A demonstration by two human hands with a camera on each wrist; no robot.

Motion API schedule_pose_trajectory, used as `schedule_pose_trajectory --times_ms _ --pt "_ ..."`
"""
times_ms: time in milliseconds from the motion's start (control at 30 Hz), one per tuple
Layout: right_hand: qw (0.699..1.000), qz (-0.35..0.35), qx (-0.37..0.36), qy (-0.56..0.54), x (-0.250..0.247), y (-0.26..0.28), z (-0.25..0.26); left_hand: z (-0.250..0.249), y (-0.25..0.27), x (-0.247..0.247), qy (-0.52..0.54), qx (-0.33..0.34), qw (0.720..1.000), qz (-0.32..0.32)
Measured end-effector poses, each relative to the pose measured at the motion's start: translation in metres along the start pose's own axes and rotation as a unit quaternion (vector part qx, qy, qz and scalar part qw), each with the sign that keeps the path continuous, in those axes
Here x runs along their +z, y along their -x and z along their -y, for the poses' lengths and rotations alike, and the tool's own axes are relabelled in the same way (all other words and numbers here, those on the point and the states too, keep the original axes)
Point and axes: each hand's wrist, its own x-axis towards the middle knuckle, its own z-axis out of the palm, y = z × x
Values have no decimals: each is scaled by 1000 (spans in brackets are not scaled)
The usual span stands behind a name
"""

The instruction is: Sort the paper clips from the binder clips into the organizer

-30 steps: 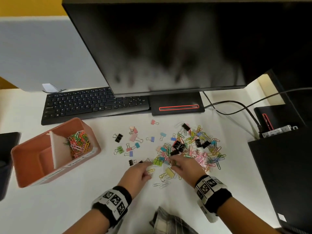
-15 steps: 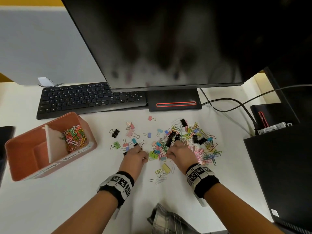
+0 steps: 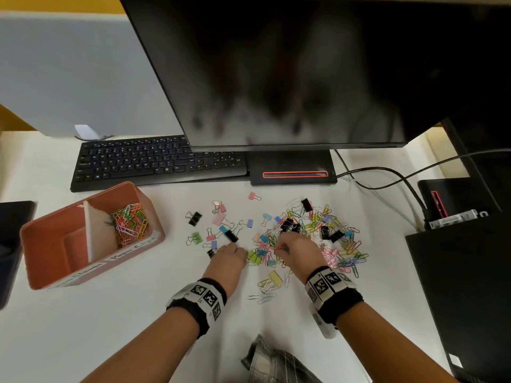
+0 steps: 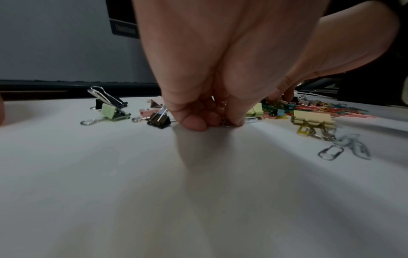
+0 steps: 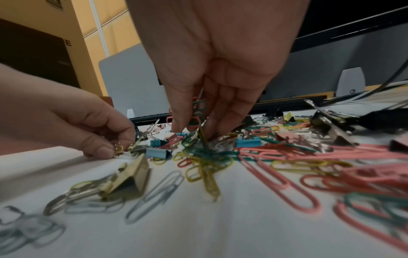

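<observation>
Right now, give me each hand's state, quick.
Left hand: pinching a small gold clip against the desk.
Right hand: fingers curled round several paper clips.

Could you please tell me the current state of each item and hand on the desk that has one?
Organizer: one compartment holds paper clips.
Clip pile: unsorted on the desk.
Left hand: pinching a small clip.
Right hand: pinching paper clips.
Monitor: dark.

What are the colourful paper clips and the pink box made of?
The paper clips look like bent wire with a smooth coloured coating, probably plastic over metal; each is one thin looped strand. The pink box looks like matte plastic with smooth, even walls, though I cannot be sure.
</observation>
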Motion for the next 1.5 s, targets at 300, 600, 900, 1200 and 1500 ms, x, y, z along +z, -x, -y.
schedule_pose_trajectory --times_ms 300,600,900,1200,1500 --pt "999 27 28 23 6 -19 8 0 4 -1 -4 -17 1000 3" --pt "999 -1 32 21 9 -15 9 6 11 0 -14 15 1000 0" --pt "994 -40 -56 -85 -25 -3 62 41 71 -61 214 -33 960 -177" --pt "951 13 -136 -279 4 -61 231 138 111 -153 269 -194 899 -287" --pt "956 41 -81 -278 58 -93 272 171 109 -169 272 -172 913 -252"
